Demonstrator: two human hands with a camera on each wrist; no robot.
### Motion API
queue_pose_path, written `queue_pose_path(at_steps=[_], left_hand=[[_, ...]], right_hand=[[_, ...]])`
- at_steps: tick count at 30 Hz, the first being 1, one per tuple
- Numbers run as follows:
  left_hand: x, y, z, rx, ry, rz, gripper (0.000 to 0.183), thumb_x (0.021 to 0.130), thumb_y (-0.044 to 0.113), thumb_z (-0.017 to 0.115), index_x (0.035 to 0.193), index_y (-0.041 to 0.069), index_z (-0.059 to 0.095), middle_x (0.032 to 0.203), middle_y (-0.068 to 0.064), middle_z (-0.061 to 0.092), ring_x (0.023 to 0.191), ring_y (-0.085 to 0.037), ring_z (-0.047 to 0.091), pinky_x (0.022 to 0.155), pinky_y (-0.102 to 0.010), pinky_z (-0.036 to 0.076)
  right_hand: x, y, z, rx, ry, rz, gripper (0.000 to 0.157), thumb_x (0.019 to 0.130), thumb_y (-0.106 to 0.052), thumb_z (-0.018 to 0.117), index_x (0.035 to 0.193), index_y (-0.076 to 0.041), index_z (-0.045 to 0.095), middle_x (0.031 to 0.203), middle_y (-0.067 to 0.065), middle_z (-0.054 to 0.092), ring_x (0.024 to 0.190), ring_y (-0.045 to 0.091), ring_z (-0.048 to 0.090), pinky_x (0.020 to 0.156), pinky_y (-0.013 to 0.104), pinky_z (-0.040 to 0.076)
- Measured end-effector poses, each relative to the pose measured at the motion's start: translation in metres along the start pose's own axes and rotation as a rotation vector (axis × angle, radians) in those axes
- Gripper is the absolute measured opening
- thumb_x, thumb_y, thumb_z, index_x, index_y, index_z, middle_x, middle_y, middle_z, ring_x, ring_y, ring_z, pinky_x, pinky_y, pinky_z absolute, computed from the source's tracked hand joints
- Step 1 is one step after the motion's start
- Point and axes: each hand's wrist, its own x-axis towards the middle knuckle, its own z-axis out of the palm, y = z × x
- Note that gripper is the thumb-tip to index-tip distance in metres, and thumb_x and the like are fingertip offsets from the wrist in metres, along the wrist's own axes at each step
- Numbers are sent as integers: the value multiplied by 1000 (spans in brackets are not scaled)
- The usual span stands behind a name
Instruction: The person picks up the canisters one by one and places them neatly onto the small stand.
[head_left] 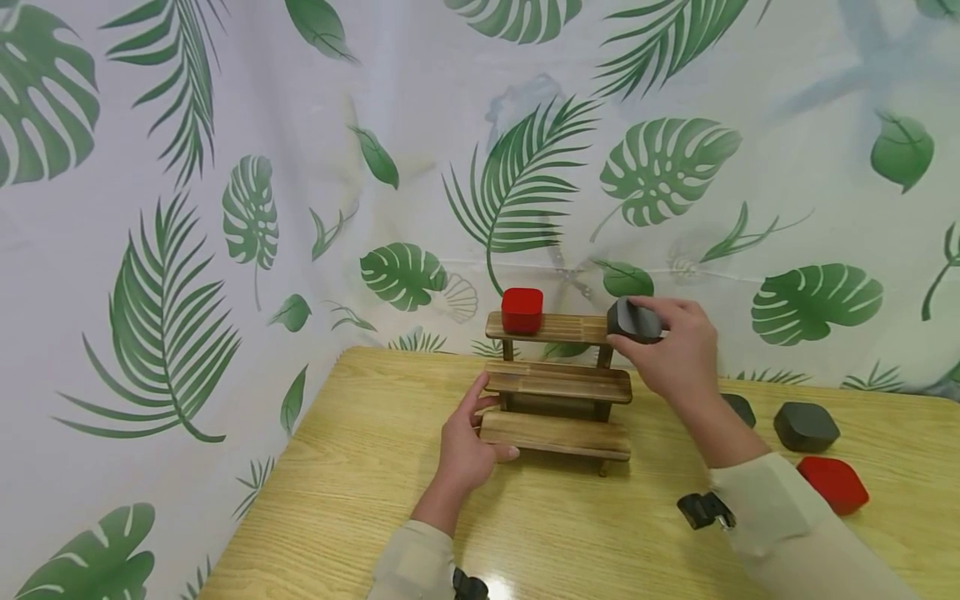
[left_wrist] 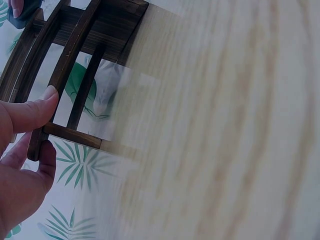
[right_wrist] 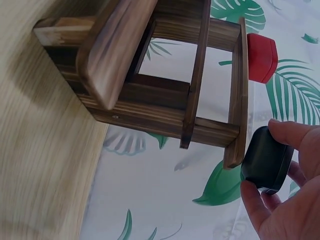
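A small three-tier wooden display stand (head_left: pixel 558 383) sits on the table. My left hand (head_left: pixel 468 446) grips its left end, and in the left wrist view the thumb and fingers pinch the edge of one board (left_wrist: pixel 62 75). With my right hand (head_left: pixel 675 350) I hold a black rounded-square case (right_wrist: pixel 267 160) between thumb and fingers. The case is right at the right end of the top board (right_wrist: pixel 241 100). On the left part of that same board stands a red rounded-square case (head_left: pixel 522 311).
To the right on the wood-grain table (head_left: pixel 300 500) lie a black case (head_left: pixel 806 427), a red case (head_left: pixel 836 485) and another black case (head_left: pixel 741 408) partly hidden by my right forearm. A white cloth with green leaves (head_left: pixel 525 167) hangs behind the stand and along the left.
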Motion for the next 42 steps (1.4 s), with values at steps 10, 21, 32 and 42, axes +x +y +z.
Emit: queue_pose_path(at_steps=[10,21,32,42], left_hand=[[0,0,-1,1,5,4,113,65,-17,85,155,33,38,132,-5,60,106,-30,48,81,-41,51],[0,-1,-2,-1,9,-6,113,64,-17,85,155,33,40,130,-3,61,103,-30,48,72,-36,51],[1,0,-2,-15,6,4,113,63,-18,85,154,33,40,130,-5,61,104,-31,48,74,-38,50],[2,-3,-2,-6,7,12,113,63,-18,85,154,32,40,128,-3,62,101,-30,48,73,-37,50]], right_hand=[[3,-10,9,-1,-18,11,55,80,-23,86,129,-8,68,126,25,50,115,46,48,84,61,49],[4,-17,21,7,-25,-8,54,79,-24,87,127,-8,69,122,23,51,113,44,49,84,60,50],[9,-20,25,16,-41,16,55,81,-26,85,130,-9,68,125,22,51,115,44,47,85,59,48],[12,-23,30,6,-60,24,55,81,-26,85,131,-9,68,126,23,52,115,44,48,87,59,45]])
